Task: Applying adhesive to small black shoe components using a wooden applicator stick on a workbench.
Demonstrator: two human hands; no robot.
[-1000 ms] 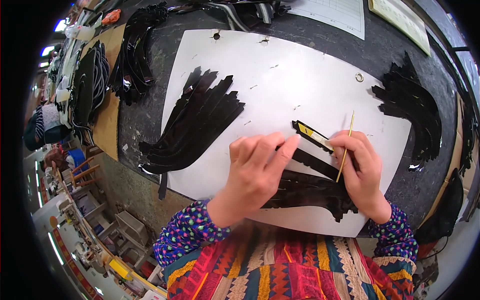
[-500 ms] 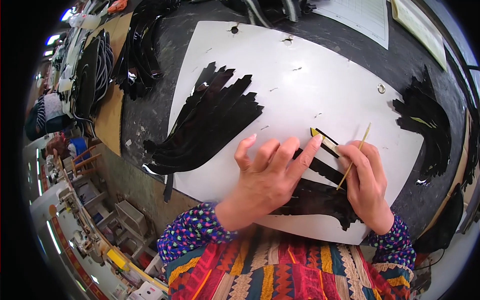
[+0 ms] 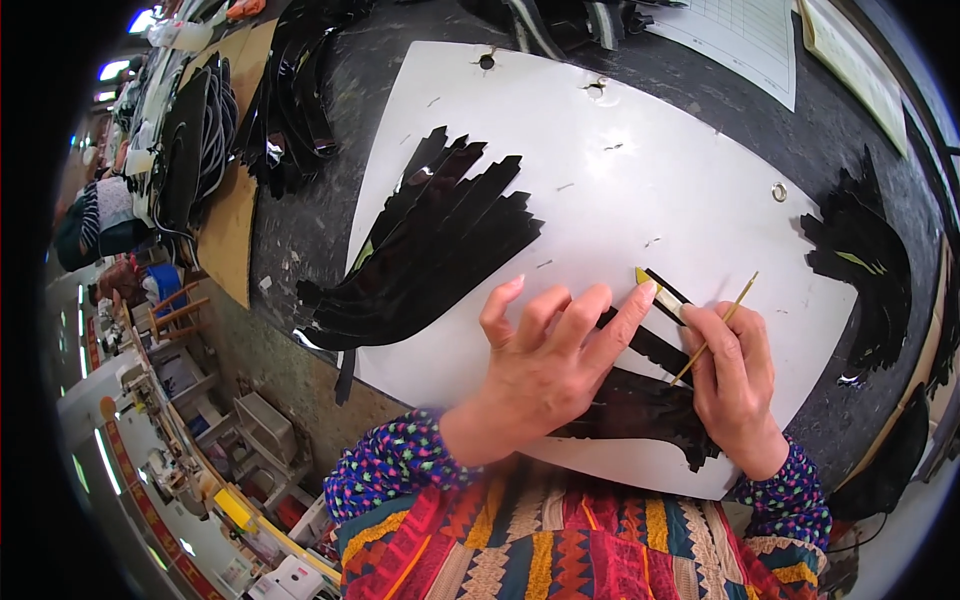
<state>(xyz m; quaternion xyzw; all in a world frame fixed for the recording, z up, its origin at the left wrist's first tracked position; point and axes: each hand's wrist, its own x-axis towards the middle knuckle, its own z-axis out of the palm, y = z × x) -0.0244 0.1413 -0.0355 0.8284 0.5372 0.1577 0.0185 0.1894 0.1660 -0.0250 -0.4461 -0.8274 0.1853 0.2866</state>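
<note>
My left hand rests over the white board with its fingers spread. Its index fingertip presses on the end of a narrow black strip that shows a yellow tip and a pale face. My right hand is closed, with a thin yellowish stick held between its fingers. The right thumb and fingertips also meet the pale part of that strip. Another black strip lies just below it. Under and between both hands spreads a pile of dark strips, partly hidden by my left hand.
A fanned bundle of black strips covers the board's left part. Another black bundle lies at its right edge. More dark pieces sit at the upper left. A paper sheet and a notebook lie at the far right.
The whole scene has shifted slightly right in the picture. Both hands keep nearly the same hold; my right fingers have moved slightly along the pale strip.
</note>
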